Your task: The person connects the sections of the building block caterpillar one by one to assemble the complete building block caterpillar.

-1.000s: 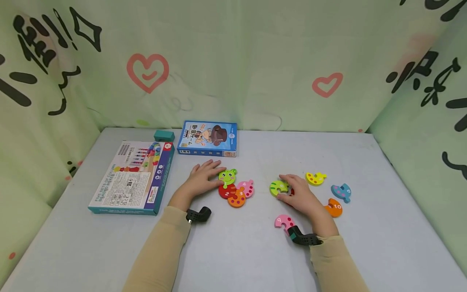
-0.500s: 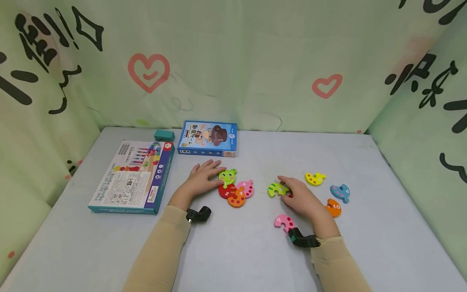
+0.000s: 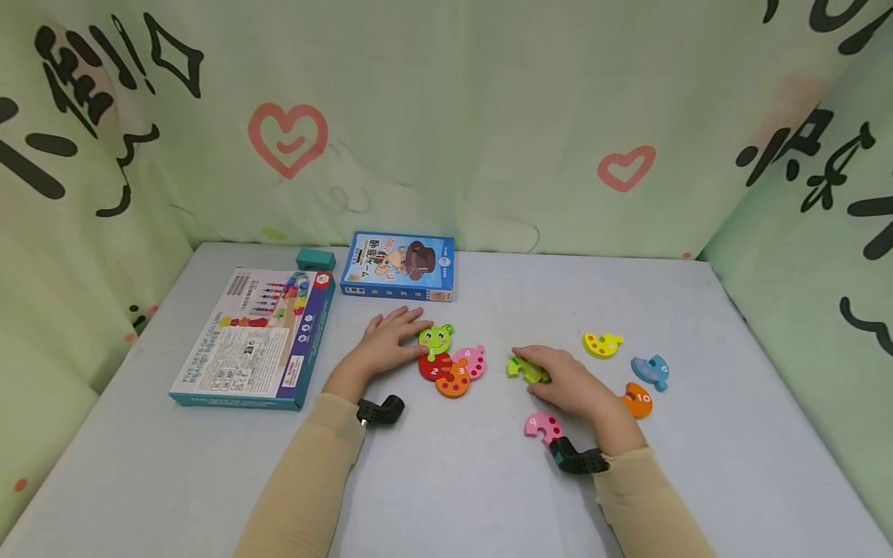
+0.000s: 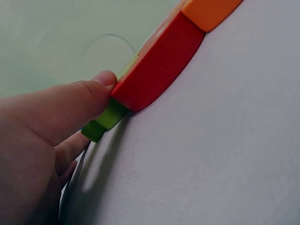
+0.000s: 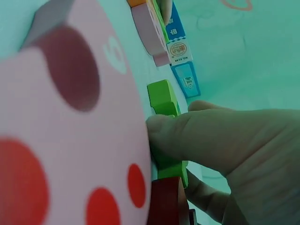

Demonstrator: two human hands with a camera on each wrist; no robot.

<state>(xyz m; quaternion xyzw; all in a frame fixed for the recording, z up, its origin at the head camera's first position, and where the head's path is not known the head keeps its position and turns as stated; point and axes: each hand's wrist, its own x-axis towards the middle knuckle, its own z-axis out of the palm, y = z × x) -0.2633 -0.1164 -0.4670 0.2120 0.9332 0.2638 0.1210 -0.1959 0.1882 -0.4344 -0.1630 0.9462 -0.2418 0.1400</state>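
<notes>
My right hand (image 3: 568,380) pinches a green puzzle piece (image 3: 523,368) flat near the table; in the right wrist view the thumb presses the edge of this green piece (image 5: 163,98). A dark red piece (image 5: 165,201) lies beside it, mostly hidden under the hand. My left hand (image 3: 384,345) rests with fingers spread. Its thumb touches the red piece (image 4: 161,61), and its index fingertip is at the green frog-head piece (image 3: 436,339). Joined to these in a curved caterpillar chain are an orange piece (image 3: 453,381) numbered 3 and a pink piece (image 3: 472,361).
Right of my right hand lie a yellow piece (image 3: 601,344), a blue piece (image 3: 650,372) and an orange piece (image 3: 638,400). A pink piece (image 3: 541,425) numbered 9 sits near the right wrist. A large box (image 3: 244,341), blue box (image 3: 399,266) and teal block (image 3: 315,260) stand behind left.
My right hand has slid left, bringing the green piece closer to the joined chain, and its fingers now cover more of that piece. The left hand stays in place.
</notes>
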